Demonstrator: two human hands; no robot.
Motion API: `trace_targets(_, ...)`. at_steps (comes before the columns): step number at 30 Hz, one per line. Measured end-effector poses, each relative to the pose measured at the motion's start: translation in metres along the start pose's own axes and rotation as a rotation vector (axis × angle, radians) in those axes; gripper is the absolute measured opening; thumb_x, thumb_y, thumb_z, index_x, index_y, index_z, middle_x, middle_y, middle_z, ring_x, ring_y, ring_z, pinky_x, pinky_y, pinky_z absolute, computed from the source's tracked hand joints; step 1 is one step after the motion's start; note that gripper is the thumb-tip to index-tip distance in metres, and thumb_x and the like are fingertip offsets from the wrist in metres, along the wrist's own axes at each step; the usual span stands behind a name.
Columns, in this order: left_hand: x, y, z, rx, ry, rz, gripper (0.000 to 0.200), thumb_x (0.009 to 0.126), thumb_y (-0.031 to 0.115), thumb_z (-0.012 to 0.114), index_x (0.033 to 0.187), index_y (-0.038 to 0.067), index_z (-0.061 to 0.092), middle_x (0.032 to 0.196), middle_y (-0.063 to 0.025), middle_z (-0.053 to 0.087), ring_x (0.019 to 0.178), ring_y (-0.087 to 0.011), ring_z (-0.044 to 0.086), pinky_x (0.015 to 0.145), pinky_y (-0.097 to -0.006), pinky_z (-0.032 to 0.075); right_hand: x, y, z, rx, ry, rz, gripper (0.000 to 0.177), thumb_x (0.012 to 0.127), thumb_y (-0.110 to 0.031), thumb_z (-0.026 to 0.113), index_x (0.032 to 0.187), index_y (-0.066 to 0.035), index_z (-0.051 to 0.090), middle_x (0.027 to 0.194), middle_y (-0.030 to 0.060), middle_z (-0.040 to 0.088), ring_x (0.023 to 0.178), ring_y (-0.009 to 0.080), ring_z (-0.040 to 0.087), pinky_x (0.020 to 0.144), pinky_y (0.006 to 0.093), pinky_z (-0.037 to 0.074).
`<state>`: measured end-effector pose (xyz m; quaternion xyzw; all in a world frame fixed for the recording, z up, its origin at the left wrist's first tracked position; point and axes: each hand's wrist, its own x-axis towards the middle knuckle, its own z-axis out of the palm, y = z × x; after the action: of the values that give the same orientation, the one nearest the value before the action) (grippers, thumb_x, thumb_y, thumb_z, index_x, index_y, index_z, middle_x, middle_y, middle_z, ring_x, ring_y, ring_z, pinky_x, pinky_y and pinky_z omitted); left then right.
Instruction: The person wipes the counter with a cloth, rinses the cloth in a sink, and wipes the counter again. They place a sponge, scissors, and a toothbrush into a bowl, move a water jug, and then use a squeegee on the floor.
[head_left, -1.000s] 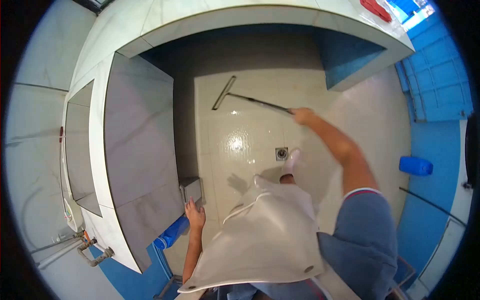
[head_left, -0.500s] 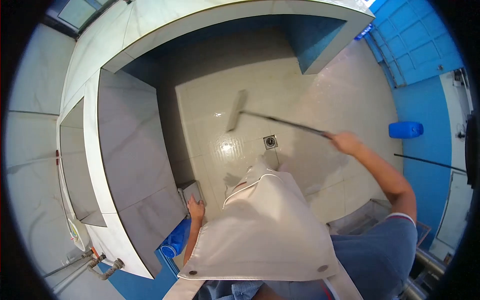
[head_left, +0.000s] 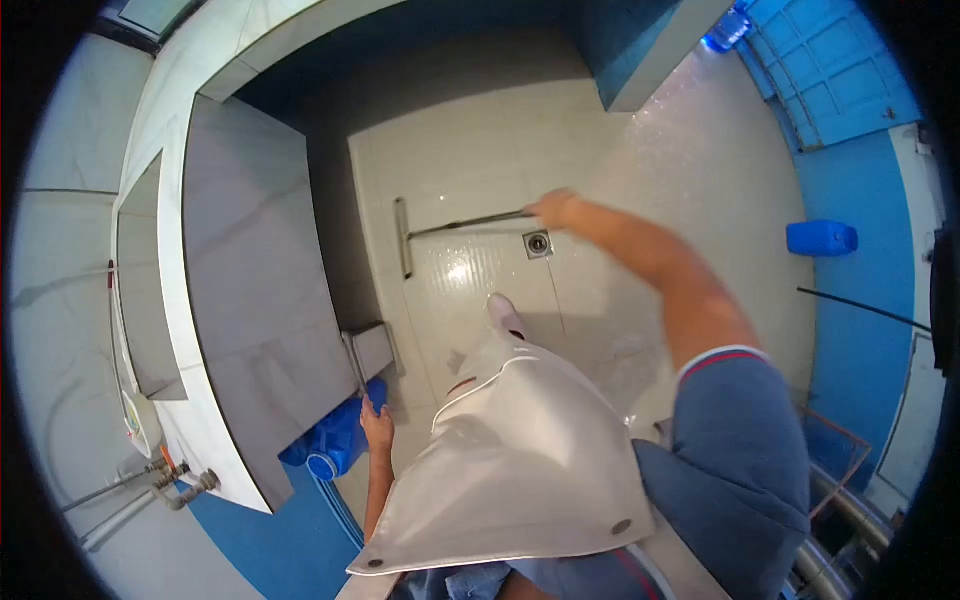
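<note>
Squeegee (head_left: 403, 237) blade lies flat on the wet tiled floor (head_left: 480, 150), just off the foot of the tiled bench (head_left: 245, 250), with its handle running rightwards to my right hand (head_left: 553, 208). That hand's fingers are wrapped round the handle, just beside the floor drain (head_left: 538, 242). My left hand (head_left: 377, 425) hangs low beside a blue jug (head_left: 335, 445) and a metal box (head_left: 372, 350) at the bench's base; I cannot tell whether its fingers are apart or together. A white apron (head_left: 510, 470) covers my front, one shoe (head_left: 505, 315) showing past it. A blue canister (head_left: 821, 238) stands well apart.
</note>
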<state>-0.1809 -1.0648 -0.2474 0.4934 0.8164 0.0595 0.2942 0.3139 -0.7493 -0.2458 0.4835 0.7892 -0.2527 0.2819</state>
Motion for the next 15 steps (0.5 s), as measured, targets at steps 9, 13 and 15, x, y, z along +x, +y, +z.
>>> trace_targets(9, -0.123, -0.073, 0.041, -0.023, -0.116, -0.220, 0.062, 0.075, 0.008, 0.053, 0.129, -0.008, 0.029, 0.120, -0.0287, 0.047, 0.106, -0.0395, 0.050, 0.093, -0.0415, 0.037, -0.241, 0.104, -0.002, -0.298, 0.034, 0.378, 0.035, 0.075, -0.011, 0.052, 0.108, -0.018, 0.058, 0.094, 0.0142, 0.063, 0.090, 0.0306, 0.061, 0.075, 0.0423, 0.049)
trace_targets(13, -0.154, -0.095, 0.033, -0.092, -0.002, -0.113, 0.060, 0.076, 0.009, 0.053, 0.130, -0.007, 0.030, 0.119, -0.0296, 0.047, 0.108, -0.0386, 0.048, 0.095, -0.0405, 0.036, -0.274, 0.063, 0.020, -0.466, 0.141, 0.219, 0.037, 0.079, -0.013, 0.050, 0.115, -0.022, 0.055, 0.078, 0.0132, 0.062, 0.074, 0.0304, 0.062, 0.061, 0.0421, 0.050)
trace_targets(15, -0.168, -0.101, 0.023, -0.104, 0.010, -0.106, 0.060, 0.076, 0.010, 0.053, 0.129, -0.006, 0.031, 0.119, -0.0294, 0.047, 0.110, -0.0380, 0.048, 0.096, -0.0401, 0.035, -0.302, -0.009, 0.008, -0.382, 0.148, 0.158, 0.040, 0.080, -0.012, 0.048, 0.118, -0.025, 0.054, 0.074, 0.0131, 0.061, 0.069, 0.0306, 0.062, 0.058, 0.0429, 0.049)
